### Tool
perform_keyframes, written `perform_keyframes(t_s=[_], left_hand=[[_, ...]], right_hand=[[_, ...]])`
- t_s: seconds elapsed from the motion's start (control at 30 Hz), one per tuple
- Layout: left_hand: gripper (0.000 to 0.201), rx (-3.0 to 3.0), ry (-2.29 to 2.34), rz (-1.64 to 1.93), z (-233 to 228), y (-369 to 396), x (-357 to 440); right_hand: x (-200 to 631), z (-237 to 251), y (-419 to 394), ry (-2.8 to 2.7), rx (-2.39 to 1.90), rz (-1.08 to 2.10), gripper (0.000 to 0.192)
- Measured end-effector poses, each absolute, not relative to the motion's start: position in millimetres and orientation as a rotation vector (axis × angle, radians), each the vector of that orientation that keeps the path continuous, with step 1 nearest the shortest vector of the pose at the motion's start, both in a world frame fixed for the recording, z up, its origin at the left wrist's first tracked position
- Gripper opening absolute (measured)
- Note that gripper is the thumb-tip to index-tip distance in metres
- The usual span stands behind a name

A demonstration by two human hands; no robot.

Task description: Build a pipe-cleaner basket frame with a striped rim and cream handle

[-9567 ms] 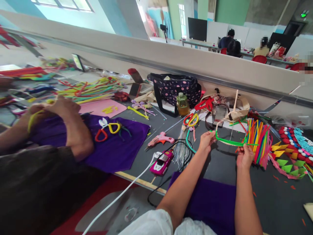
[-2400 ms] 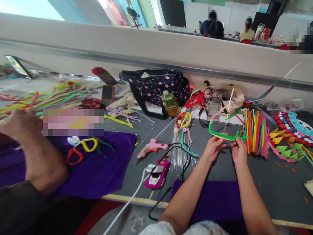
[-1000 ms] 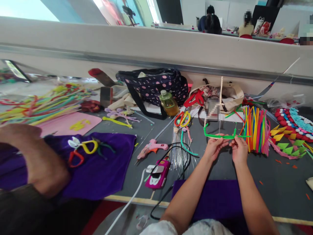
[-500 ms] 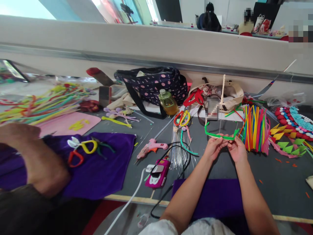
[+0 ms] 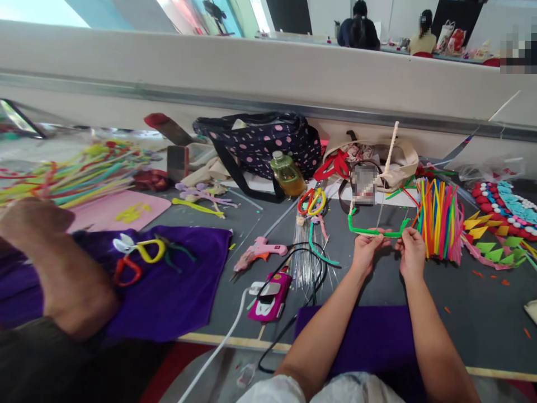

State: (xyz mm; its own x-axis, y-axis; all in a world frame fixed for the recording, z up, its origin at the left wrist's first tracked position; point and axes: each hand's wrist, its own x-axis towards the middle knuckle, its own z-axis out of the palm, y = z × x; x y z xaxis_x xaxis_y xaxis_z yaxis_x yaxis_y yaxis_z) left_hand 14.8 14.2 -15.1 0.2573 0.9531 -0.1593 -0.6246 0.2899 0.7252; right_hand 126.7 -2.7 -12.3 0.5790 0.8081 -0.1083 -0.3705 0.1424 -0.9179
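A green pipe cleaner (image 5: 364, 232), bent up at both ends like a wide U, is held level above the grey table. My left hand (image 5: 367, 251) pinches it near its middle. At its upturned right end are the closed fingertips of my right hand (image 5: 413, 246). A cream wrapped stem (image 5: 391, 148) with a thin bare wire below rises from near my left fingers, leaning right. Another pale stem stands at the green piece's left corner. Whether the stems are fixed to it is hard to tell.
Beside my right hand stands a bundle of coloured pipe cleaners (image 5: 440, 221). Left of my arms lie scissors (image 5: 312, 202), thin wires (image 5: 302, 263), a pink glue gun (image 5: 262, 249) and a magenta box (image 5: 271, 296) with cables. A co-worker's arm (image 5: 71, 268) rests at far left.
My right fingers have moved slightly right and up, onto the green pipe cleaner's upturned end. The cream stem now leans further right. The green piece has shifted slightly left.
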Motion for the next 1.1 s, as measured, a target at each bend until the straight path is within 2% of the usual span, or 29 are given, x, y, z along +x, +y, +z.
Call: perform_keyframes(t_s=[0.3, 0.5, 0.8, 1.0, 1.1], left_hand=[[0.026, 0.731, 0.723, 1.233, -10, 10, 18], [0.025, 0.770, 0.729, 1.241, -11, 10, 18], [0.035, 0.663, 0.720, 1.179, -15, 13, 15], [0.034, 0.547, 0.653, 1.117, -18, 17, 11], [0.033, 0.505, 0.630, 1.087, -20, 19, 11]], right_hand=[[129, -21, -2, -0.600, -1.309, 0.656, 0.026], [133, -22, -2, -0.611, -1.326, 0.643, 0.027], [140, -11, -4, -0.730, -1.267, 0.749, 0.044], [141, -1, -6, -0.675, -1.087, 1.006, 0.052], [138, 2, -7, -0.702, -1.036, 1.025, 0.057]])
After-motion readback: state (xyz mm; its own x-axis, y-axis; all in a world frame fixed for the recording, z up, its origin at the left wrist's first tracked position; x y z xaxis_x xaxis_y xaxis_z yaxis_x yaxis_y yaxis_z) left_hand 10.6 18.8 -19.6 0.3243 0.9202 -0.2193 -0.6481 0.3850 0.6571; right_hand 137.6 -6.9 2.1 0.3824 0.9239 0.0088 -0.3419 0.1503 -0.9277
